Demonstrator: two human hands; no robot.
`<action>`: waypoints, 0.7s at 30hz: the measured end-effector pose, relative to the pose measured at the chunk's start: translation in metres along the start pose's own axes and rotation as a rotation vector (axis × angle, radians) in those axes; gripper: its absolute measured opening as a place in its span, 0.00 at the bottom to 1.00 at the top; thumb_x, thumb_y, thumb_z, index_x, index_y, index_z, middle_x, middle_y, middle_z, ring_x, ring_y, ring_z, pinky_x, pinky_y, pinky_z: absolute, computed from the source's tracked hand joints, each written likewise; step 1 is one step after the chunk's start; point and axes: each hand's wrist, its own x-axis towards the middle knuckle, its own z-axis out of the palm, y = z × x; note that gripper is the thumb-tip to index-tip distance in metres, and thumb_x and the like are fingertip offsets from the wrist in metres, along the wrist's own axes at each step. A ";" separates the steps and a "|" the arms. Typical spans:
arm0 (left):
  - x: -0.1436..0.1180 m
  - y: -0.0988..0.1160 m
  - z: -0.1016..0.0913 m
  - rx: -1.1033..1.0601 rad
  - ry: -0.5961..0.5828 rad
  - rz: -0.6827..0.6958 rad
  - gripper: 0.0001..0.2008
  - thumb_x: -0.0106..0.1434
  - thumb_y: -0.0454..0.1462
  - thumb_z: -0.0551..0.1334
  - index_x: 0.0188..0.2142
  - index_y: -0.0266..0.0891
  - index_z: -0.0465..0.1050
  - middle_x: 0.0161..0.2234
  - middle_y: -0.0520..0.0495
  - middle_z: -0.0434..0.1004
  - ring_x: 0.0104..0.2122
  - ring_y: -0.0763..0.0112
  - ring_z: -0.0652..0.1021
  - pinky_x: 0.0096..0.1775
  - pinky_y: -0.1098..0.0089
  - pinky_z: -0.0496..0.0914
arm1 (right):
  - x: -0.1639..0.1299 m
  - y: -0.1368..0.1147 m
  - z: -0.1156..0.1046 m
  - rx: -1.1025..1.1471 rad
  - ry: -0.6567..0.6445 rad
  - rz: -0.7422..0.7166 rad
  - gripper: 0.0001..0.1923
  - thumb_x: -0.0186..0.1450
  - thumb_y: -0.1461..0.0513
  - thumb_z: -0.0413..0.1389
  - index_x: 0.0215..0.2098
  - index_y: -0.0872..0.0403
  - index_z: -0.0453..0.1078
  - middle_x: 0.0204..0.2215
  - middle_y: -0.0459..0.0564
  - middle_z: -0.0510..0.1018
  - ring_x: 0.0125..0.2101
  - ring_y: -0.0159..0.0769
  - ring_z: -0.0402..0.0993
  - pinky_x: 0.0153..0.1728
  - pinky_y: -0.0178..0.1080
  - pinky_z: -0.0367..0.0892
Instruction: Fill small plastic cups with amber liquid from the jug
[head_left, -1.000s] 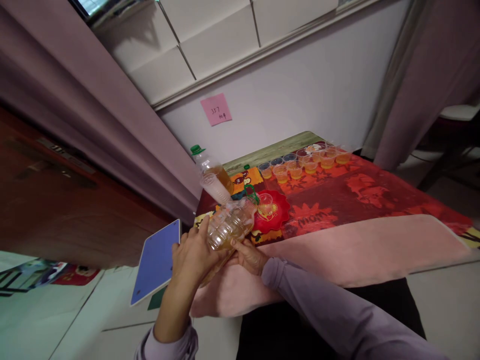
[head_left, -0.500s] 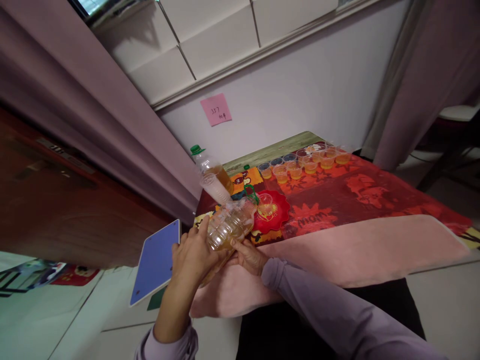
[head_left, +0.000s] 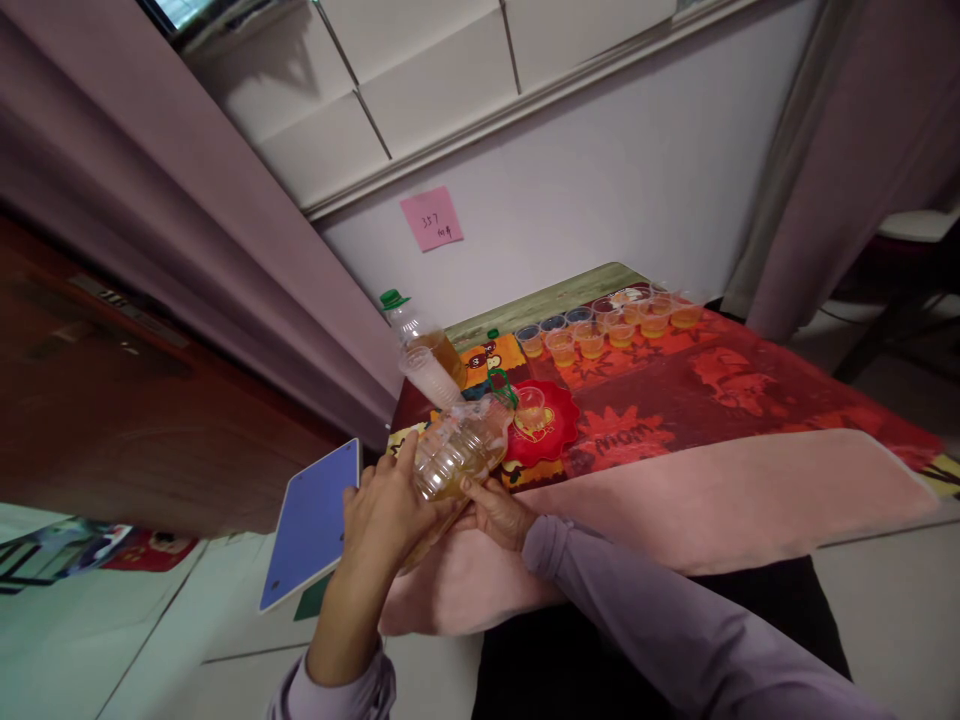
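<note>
**Operator:** Tipping the clear bottle (head_left: 457,452) toward the small cup (head_left: 530,405) on the red round mat (head_left: 551,425), that's where I am. My left hand (head_left: 382,515) is wrapped round the bottle's near end, fingers curled shut on it with the thumb up along its side. My right hand (head_left: 495,512) is closed underneath, propping the belly.

**Observer:** Where does the bottle sit against the table?

**Operator:** Over the near left corner of the patterned tablecloth (head_left: 712,385), lying close to level, its green-ringed mouth (head_left: 504,385) pointing far and right, just beside the cup. Amber liquid pools low in the belly. I can't tell whether any is running out.

**Observer:** How would you keep it tidy?

**Operator:** I'd judge the cup is light and thin, so the mouth should hang above its rim without touching, or it may tip. Raise the near end slowly with the left hand and let the right act as the pivot. A ribbed bottle this soft will gulp if squeezed.

**Observer:** Anything close by?

**Operator:** A second bottle with a green cap (head_left: 418,345) stands just behind the tilted one, near enough to be knocked. The row of filled cups (head_left: 607,325) sits well apart at the far edge. A pink cloth (head_left: 712,495) covers the near side of the table.
</note>
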 end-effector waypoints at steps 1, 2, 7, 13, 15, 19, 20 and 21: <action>0.000 0.000 0.001 0.002 0.005 -0.001 0.53 0.66 0.58 0.68 0.82 0.48 0.51 0.72 0.31 0.74 0.67 0.38 0.77 0.60 0.48 0.72 | 0.000 0.000 0.000 0.000 0.001 0.002 0.40 0.63 0.41 0.76 0.64 0.49 0.73 0.64 0.58 0.83 0.55 0.49 0.85 0.48 0.51 0.85; 0.000 -0.001 0.001 0.003 0.009 -0.003 0.53 0.66 0.59 0.68 0.82 0.48 0.51 0.72 0.31 0.73 0.67 0.38 0.77 0.60 0.49 0.72 | 0.000 0.000 0.000 0.000 0.001 0.003 0.40 0.63 0.41 0.76 0.64 0.50 0.74 0.64 0.58 0.83 0.55 0.49 0.85 0.48 0.51 0.85; 0.000 -0.001 0.001 0.002 0.001 0.001 0.52 0.66 0.59 0.67 0.82 0.49 0.50 0.73 0.31 0.72 0.68 0.39 0.76 0.60 0.49 0.71 | 0.001 0.001 -0.002 -0.004 -0.005 0.001 0.38 0.64 0.41 0.75 0.64 0.49 0.74 0.61 0.57 0.85 0.53 0.49 0.86 0.47 0.50 0.85; 0.001 -0.001 0.001 -0.007 -0.004 0.007 0.52 0.66 0.58 0.67 0.82 0.47 0.50 0.73 0.30 0.72 0.67 0.38 0.77 0.59 0.49 0.71 | 0.000 0.001 -0.001 -0.005 -0.002 -0.002 0.38 0.65 0.41 0.74 0.64 0.50 0.74 0.61 0.58 0.84 0.54 0.50 0.86 0.49 0.52 0.85; 0.001 -0.002 0.001 -0.007 0.004 0.007 0.52 0.66 0.58 0.68 0.82 0.48 0.50 0.72 0.30 0.72 0.66 0.38 0.77 0.59 0.49 0.71 | 0.000 0.000 -0.001 -0.006 0.000 0.001 0.38 0.64 0.41 0.75 0.64 0.50 0.74 0.61 0.58 0.84 0.54 0.49 0.86 0.48 0.51 0.85; 0.002 -0.002 0.002 0.002 0.003 0.002 0.52 0.65 0.59 0.68 0.82 0.49 0.51 0.71 0.31 0.74 0.66 0.38 0.77 0.58 0.49 0.71 | 0.000 0.000 -0.001 -0.008 -0.004 0.004 0.38 0.64 0.40 0.75 0.63 0.49 0.74 0.62 0.57 0.84 0.54 0.49 0.86 0.48 0.51 0.85; 0.002 -0.001 0.001 0.003 0.000 0.001 0.52 0.65 0.59 0.68 0.82 0.49 0.51 0.71 0.31 0.74 0.66 0.38 0.77 0.58 0.49 0.71 | 0.000 0.000 -0.001 -0.007 -0.003 0.003 0.38 0.64 0.41 0.75 0.63 0.49 0.74 0.62 0.57 0.84 0.54 0.49 0.86 0.49 0.52 0.85; 0.002 -0.001 0.001 0.002 -0.001 -0.001 0.53 0.65 0.59 0.67 0.82 0.49 0.51 0.71 0.31 0.74 0.66 0.38 0.77 0.59 0.49 0.71 | 0.000 0.000 -0.001 -0.006 -0.001 0.004 0.38 0.64 0.40 0.75 0.63 0.50 0.74 0.61 0.57 0.84 0.54 0.49 0.86 0.49 0.52 0.85</action>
